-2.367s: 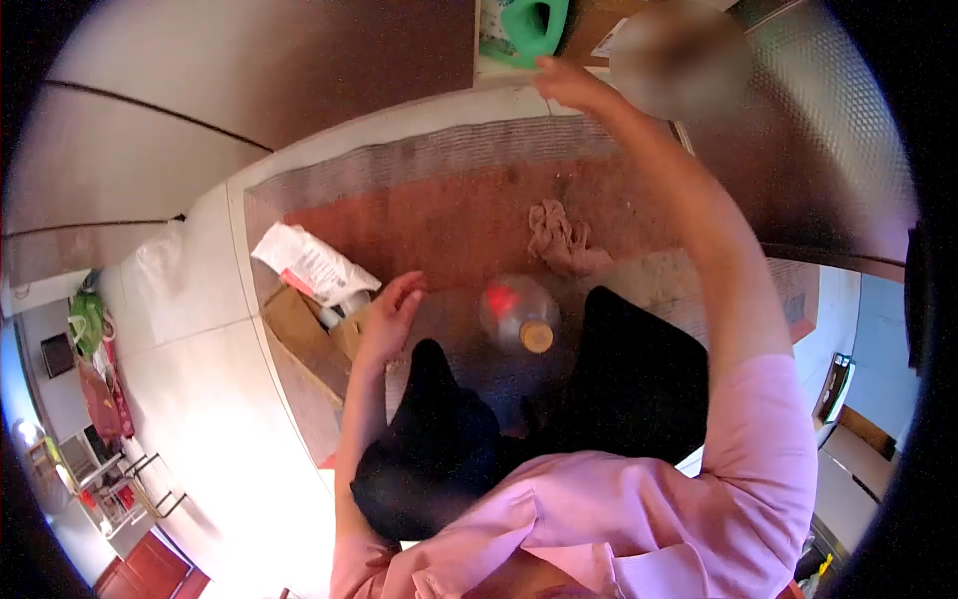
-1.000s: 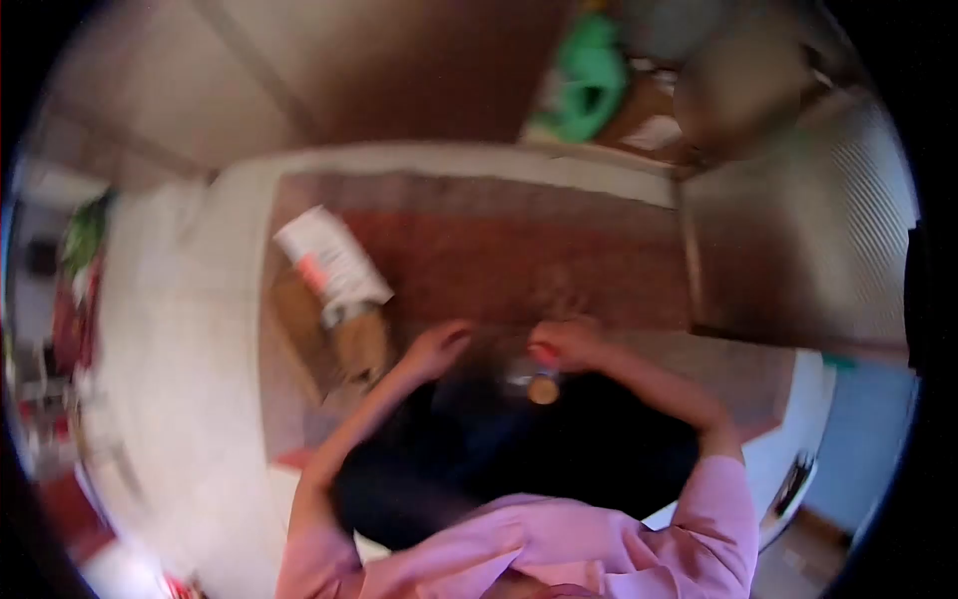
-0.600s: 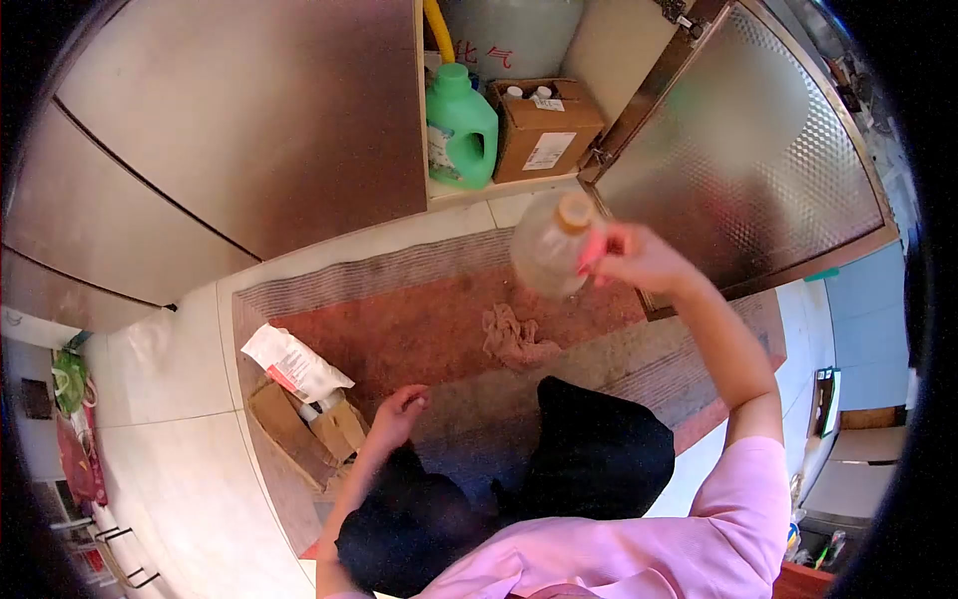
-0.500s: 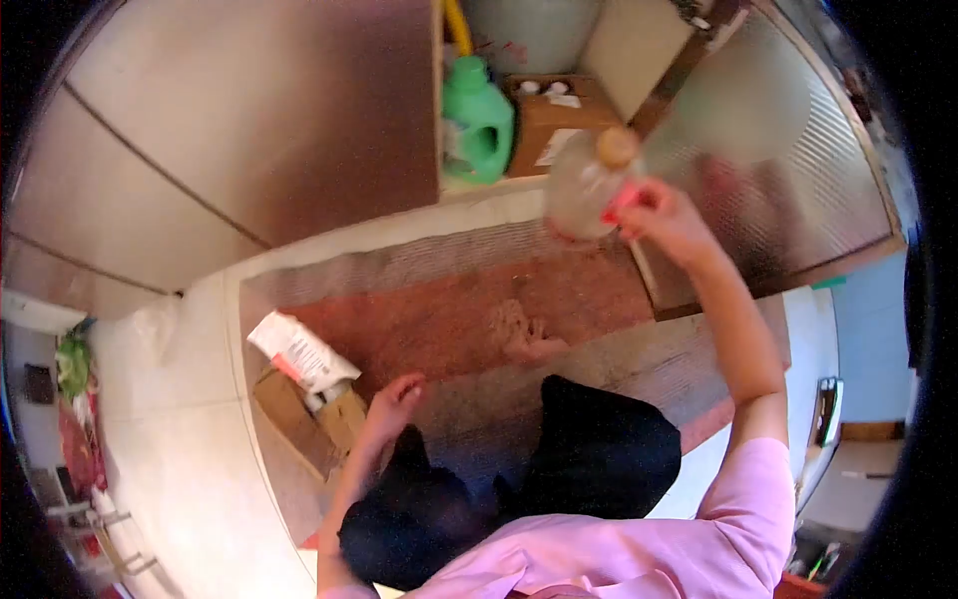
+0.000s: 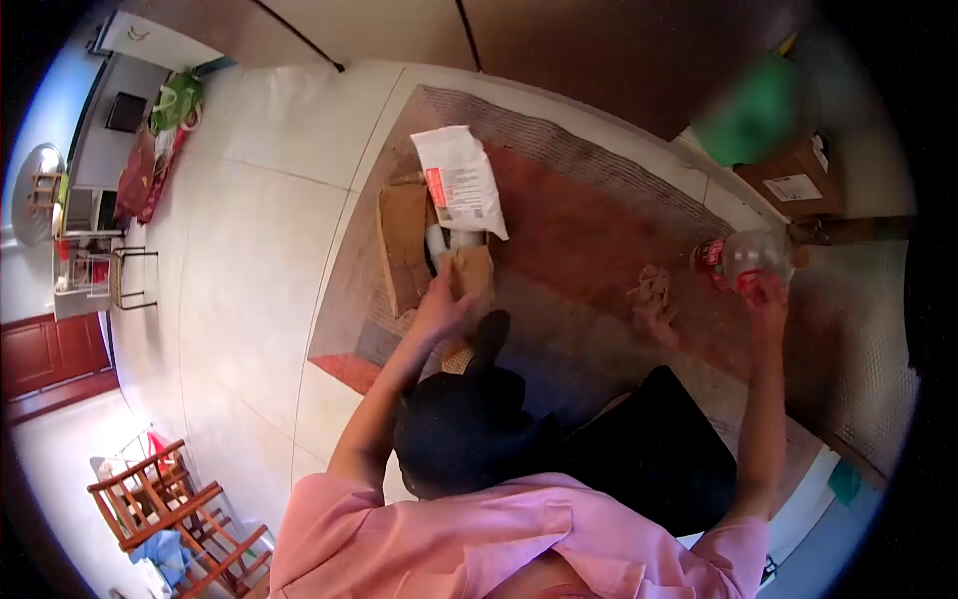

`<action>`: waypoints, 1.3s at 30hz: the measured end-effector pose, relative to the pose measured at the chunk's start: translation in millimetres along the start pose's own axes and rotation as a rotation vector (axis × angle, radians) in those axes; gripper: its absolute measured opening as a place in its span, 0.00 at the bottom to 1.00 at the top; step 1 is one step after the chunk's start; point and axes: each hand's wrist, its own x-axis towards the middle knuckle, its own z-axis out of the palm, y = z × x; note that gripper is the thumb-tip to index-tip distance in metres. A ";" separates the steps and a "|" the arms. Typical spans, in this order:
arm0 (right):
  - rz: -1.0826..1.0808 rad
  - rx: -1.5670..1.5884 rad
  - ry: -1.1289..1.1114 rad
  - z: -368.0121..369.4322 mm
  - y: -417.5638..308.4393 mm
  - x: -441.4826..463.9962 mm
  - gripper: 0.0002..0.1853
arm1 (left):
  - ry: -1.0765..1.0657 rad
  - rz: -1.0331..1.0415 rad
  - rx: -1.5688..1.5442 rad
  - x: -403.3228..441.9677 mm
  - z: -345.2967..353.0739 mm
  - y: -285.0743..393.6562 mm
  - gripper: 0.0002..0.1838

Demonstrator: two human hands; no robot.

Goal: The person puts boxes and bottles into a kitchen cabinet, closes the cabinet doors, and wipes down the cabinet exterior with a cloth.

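Right hand: the right hand [image 5: 766, 299] holds the clear bottle [image 5: 753, 252], its fingers closed at a red band on the bottle's side.
Bottle: off to the person's right, near the cupboard, tipped on its side in the air or against the rug, which of the two I cannot tell; its yellowish cap [image 5: 801, 257] points right, and a red label [image 5: 709, 265] wraps the other end.
Left hand: the left hand [image 5: 444, 304] is at the near flap of the cardboard box [image 5: 402, 265], thumb set apart from the forefinger; whether the fingers touch or pinch the flap, I cannot tell.
Cardboard box: open on the rug, with pale cylindrical items [image 5: 436, 245] showing between its flaps.
White packet: the white packet [image 5: 461, 180] lies across the far end of the box, printed text and a red patch on its face.
Cloth: a crumpled cloth [image 5: 654, 299] lies on the rug, between the person's knees and the bottle.
Rug: the reddish rug [image 5: 569, 200] with grey ribbed edges covers the tiled floor [image 5: 249, 230] before the person.
Cupboard: inside it, upper right, stand a blurred green container [image 5: 753, 110] and a brown carton [image 5: 798, 180] with a white label.
Lower left: a wooden chair [image 5: 170, 509] with blue fabric on it.
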 end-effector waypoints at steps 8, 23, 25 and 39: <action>-0.256 -0.902 -0.127 15.5 1.9 -46.9 0.15 | -0.327 0.172 -0.314 -16.9 -19.4 59.2 0.28; -0.121 -1.299 -1.196 267.3 -23.4 -81.2 0.27 | -0.073 -0.014 -0.240 9.9 -15.5 49.9 0.15; -0.160 -0.963 -1.068 319.8 18.3 -75.0 0.30 | 0.150 0.195 0.204 20.3 -35.1 23.5 0.25; -0.468 -0.720 -0.581 403.0 101.8 -107.0 0.10 | 0.276 -0.162 0.784 33.6 -41.5 21.4 0.49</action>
